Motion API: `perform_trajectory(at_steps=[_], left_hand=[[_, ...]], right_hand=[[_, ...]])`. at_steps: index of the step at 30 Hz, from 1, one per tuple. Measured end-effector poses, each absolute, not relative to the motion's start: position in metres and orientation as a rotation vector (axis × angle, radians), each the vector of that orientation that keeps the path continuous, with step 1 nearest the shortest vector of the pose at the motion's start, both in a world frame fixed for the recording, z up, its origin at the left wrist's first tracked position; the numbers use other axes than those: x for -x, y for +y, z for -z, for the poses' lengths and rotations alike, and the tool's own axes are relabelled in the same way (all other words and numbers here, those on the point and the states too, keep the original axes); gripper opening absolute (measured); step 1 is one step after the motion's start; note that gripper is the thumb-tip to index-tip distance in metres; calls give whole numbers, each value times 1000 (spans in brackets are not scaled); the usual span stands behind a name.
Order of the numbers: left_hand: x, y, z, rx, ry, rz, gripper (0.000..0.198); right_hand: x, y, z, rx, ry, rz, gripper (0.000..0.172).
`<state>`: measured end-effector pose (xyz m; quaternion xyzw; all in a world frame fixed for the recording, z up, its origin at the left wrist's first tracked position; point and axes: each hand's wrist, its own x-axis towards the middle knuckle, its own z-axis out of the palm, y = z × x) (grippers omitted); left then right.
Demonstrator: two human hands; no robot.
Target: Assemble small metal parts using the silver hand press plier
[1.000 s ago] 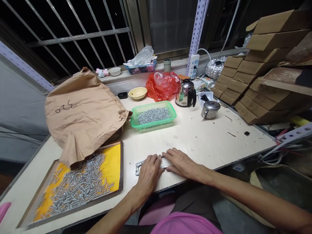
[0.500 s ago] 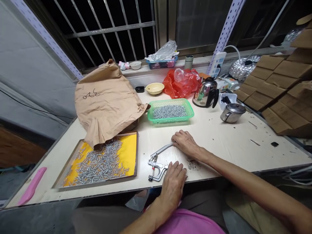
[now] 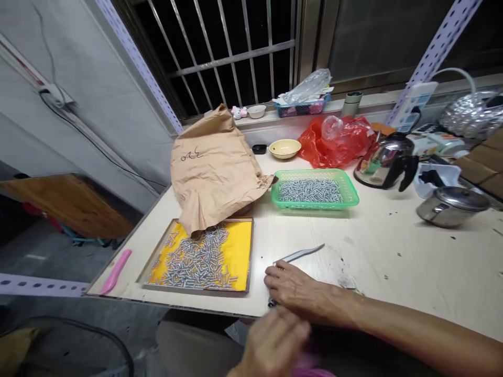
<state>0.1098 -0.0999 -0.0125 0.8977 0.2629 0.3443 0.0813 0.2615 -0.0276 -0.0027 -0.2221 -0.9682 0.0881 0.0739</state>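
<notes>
The right grip (image 3: 291, 285) lies, fingers bent (closure hidden), over one grey metal hand tool (image 3: 305, 252), nearer than the one green plastic basket (image 3: 314, 206); the blurred left grip's (image 3: 275, 340) hold I cannot tell. Positioning the tool seems in hand, calling for a secure hold. Uncountable silvery screws (image 3: 310, 190) lie in the basket and one yellow-lined tray (image 3: 240, 251) left of it.

The big brown paper bag (image 3: 220, 178) has a number on it, written by hand in thin, dark lines. The number is upside down, and it looks like 320. It sits high up on the bag, over on the left side. A white packet (image 3: 438, 145) behind the shiny kettle (image 3: 377, 165) has coloured print on it, but that is too small and blurry to read
</notes>
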Motion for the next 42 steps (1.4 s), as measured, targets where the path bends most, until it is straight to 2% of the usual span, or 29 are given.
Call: perform_trajectory(at_steps=[3,5,8,11,14,18,20,26,29,33,38,42], left_hand=[[-60,-68,-11,-2539,1468,-832,25],[-33,-41,-19,-2496,1767,-710,22],[-9,-4,-19,-2479,1991,-524,25],[-3,22,-12,-2493,2079,-340,27],[-4,38,-2,-2500,2095,-163,26],[-5,48,3,-2559,2069,0,24],[-5,51,3,-2616,2014,64,26],[-3,62,-3,-2649,1887,137,26],[-10,59,-11,-2624,1859,4,22],[-41,32,-23,-2085,1705,-320,20],[-83,-7,-18,-1472,1408,-267,34],[-97,-19,-11,-1280,1385,-226,33]], right_hand=[[-259,-27,16,708,-2809,-332,9],[-257,-23,19,759,-2696,-352,11],[-262,-8,4,854,-2424,-328,18],[-281,17,-28,942,-2179,-252,17],[-310,47,-57,1152,-2097,-50,18],[-341,61,-59,1417,-2057,155,34],[-346,50,-44,1377,-2127,58,35],[-334,-19,5,1350,-2260,-370,23],[-334,-45,12,1412,-2243,-511,22],[-338,-69,15,1477,-2205,-658,18],[-334,-86,20,1502,-2242,-656,12],[-330,-88,32,1535,-2260,-553,11]])
